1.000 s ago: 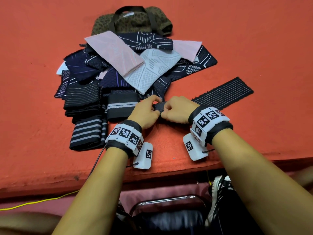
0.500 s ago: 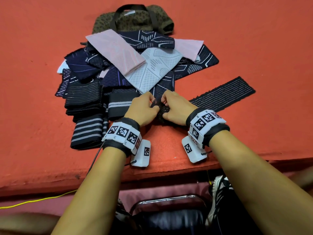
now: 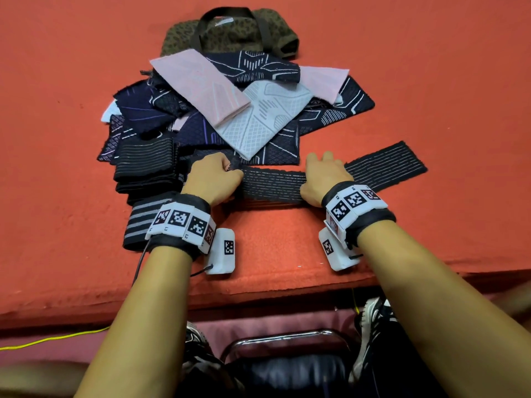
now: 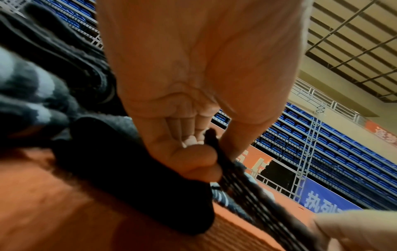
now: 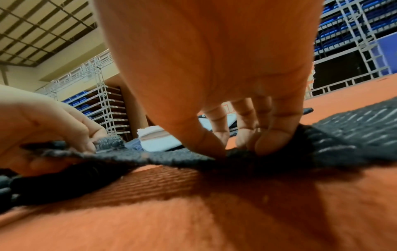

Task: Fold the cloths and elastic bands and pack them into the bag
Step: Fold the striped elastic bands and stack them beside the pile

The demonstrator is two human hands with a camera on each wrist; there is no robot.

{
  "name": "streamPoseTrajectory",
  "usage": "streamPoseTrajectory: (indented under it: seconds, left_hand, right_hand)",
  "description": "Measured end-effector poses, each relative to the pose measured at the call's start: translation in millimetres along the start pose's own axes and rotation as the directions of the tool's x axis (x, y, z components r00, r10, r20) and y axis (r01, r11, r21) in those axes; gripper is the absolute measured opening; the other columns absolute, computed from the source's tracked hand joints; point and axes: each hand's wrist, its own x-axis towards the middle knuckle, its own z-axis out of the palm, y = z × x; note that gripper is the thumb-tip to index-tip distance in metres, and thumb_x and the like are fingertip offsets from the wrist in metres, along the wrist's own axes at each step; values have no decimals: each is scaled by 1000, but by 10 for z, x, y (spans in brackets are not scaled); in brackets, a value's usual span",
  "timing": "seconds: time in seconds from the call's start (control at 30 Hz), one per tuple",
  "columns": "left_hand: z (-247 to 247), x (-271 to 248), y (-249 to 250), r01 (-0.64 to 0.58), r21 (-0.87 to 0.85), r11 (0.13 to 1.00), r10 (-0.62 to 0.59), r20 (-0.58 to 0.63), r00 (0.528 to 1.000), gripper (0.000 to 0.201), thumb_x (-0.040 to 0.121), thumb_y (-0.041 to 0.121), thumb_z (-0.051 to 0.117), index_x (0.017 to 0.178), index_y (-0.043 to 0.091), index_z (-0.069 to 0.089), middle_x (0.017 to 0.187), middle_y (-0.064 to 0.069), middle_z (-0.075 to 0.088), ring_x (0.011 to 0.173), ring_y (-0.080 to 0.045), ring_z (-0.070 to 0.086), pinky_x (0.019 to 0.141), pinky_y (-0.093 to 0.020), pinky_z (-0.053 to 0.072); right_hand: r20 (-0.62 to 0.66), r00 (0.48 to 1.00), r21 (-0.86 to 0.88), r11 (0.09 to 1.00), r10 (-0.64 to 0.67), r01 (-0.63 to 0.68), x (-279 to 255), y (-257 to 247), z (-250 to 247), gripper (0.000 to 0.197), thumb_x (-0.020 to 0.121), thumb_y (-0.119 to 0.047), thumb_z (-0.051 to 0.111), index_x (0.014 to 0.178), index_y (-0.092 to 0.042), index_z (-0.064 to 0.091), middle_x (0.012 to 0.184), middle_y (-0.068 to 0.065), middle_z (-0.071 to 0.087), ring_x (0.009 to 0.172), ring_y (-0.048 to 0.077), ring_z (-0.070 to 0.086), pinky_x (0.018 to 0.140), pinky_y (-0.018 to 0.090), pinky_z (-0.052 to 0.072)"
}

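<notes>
A long black elastic band (image 3: 273, 183) with thin pale stripes lies stretched across the orange table. My left hand (image 3: 214, 179) pinches its left end (image 4: 217, 152) between thumb and curled fingers. My right hand (image 3: 324, 176) pinches the band about halfway along (image 5: 236, 152), thumb and fingertips pressed into it. The band's far end (image 3: 388, 165) lies flat to the right. Behind them sits a pile of dark patterned, pink and white cloths (image 3: 230, 110). The brown leopard-print bag (image 3: 230, 33) with dark handles lies beyond the pile.
Folded black striped bands (image 3: 146, 168) are stacked left of my left hand, with one more (image 3: 143, 225) nearer the table's front edge (image 3: 258, 285). A chair seat and shoes show below the edge. A yellow cable runs at lower left.
My hands, bunched together on the band's end a second ago, have drawn apart. The left went left with the end, the right slid right, and the band between them now lies stretched flat.
</notes>
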Motion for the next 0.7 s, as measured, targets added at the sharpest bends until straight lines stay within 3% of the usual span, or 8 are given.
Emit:
streamPoseTrajectory:
  seconds: [0.1,0.17,0.33,0.4,0.5,0.6,0.7]
  left_hand:
    - [-15,-17,40,-23,41,999,24,-20,1000,29,82,35,57,67,17,40,72,-4,58,73,-26,56,67,-33,44]
    - [-56,-31,44,-20,40,999,22,-56,998,32,84,32,57,65,15,37,70,-5,53,72,-27,51,64,-34,39]
    - [-110,-47,14,16,13,1000,-14,-105,994,32,82,33,57,64,16,36,66,-4,50,68,-26,49,59,-33,35]
    - [-100,-61,35,4,-9,1000,-5,-108,994,31,82,33,58,66,16,37,66,-3,50,69,-27,50,60,-34,38]
    - [-42,-70,96,-41,-111,993,34,-67,997,27,77,36,59,71,13,47,70,-9,60,74,-33,64,69,-43,56]
    - [83,-80,188,-86,-228,970,94,24,995,27,73,38,61,75,12,54,75,-12,66,75,-33,69,69,-50,60]
    - [226,-77,232,-94,-328,940,134,103,986,28,77,44,64,72,18,58,64,-4,65,63,-24,66,70,-42,60]
  right_hand:
    - [-5,1000,-50,999,-15,15,12,-40,7,55,82,-27,62,132,-16,43,133,12,40,126,34,38,106,52,34]
    - [-18,1000,-59,998,-16,15,12,-52,12,54,81,-33,62,130,-19,46,132,10,41,127,32,37,105,56,30]
    - [-31,997,-37,997,-69,68,-25,-104,48,50,79,-28,64,125,-18,49,127,10,42,121,32,39,103,54,33]
    - [-48,991,-67,990,-125,122,-50,-136,77,48,79,-31,66,122,-16,50,124,11,45,117,32,43,100,49,36]
    - [-5,969,-38,968,-247,247,-70,-189,92,49,80,-40,65,118,-14,51,116,10,55,113,32,49,96,45,45]
    - [24,946,162,935,-325,317,-84,-225,26,41,78,-39,66,110,-17,54,104,3,64,100,26,60,87,39,50]
    - [19,944,344,889,-329,303,-87,-242,-65,33,77,-36,65,102,-19,54,95,-1,68,88,19,63,79,34,52]
